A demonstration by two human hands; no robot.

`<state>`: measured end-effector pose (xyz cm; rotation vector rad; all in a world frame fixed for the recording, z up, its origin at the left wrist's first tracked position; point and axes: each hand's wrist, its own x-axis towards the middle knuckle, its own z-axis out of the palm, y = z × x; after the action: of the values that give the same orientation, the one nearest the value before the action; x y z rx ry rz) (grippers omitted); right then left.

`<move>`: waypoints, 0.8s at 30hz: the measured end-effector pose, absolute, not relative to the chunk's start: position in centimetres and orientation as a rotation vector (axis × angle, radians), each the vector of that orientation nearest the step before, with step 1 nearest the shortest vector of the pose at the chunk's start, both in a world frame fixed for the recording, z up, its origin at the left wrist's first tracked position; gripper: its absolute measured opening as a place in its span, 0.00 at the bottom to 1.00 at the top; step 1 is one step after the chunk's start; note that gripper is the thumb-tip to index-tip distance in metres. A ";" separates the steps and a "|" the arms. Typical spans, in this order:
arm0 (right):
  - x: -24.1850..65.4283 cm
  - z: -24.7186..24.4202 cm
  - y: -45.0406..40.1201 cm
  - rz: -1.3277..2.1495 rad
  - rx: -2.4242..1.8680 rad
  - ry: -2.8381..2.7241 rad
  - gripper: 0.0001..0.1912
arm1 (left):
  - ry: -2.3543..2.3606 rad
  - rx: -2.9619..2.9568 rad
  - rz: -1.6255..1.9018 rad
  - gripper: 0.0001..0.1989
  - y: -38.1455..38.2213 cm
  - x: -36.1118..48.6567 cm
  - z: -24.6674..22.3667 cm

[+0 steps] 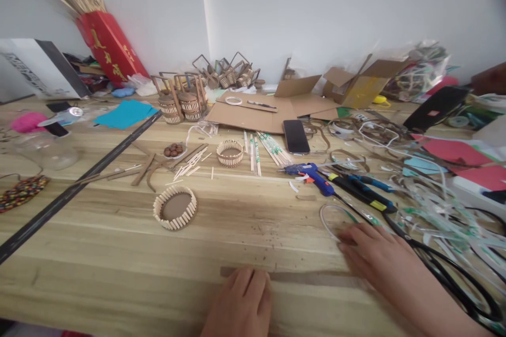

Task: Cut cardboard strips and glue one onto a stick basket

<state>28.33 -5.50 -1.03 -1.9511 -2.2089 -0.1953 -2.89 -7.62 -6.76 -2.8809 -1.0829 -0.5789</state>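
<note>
A flat brown strip [308, 277] lies along the table near its front edge. My left hand [244, 295] has its fingers closed together over the strip's left part, with the fingertips curled down. Toward the strip's other end, my right hand [371, 253] is bent low over the table and smeared by motion. Its fingers are beside a thin whitish loop [324, 218], and whether they grip anything is unclear. Left of the hands sits a round tray edged with short wooden sticks [176, 208]. A smaller stick-walled ring [230, 154] stands farther back.
A blue glue gun [312, 174], a black-and-yellow tool [361, 192] and large black scissors [454, 274] lie to the right, beside tangled clear strips [446, 210]. Behind are a phone [295, 137], cardboard [253, 116] and small lidded baskets [169, 108]. Loose sticks [192, 162] lie mid-table.
</note>
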 end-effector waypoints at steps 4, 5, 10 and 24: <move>27.4 -0.4 -5.6 -0.214 -1.836 -2.291 0.15 | -1.023 -2.814 -0.660 0.11 -7.3 -2.4 -5.4; 26.6 0.1 -5.7 -0.202 -1.761 -2.299 0.15 | -1.041 -2.806 -0.689 0.11 -7.2 -2.3 -5.1; 21.4 2.2 -7.0 0.156 -1.434 -2.377 0.11 | -1.248 -2.793 -0.761 0.15 -7.4 -2.0 -3.2; 15.5 1.0 -7.5 -0.191 -1.160 -2.434 0.18 | -1.563 -2.700 -0.978 0.09 -7.8 -1.0 -2.2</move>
<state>15.51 -7.45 0.97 -1.1602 -2.4343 -0.1911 -1.03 -7.78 -2.25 -2.6996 -1.5633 -0.9782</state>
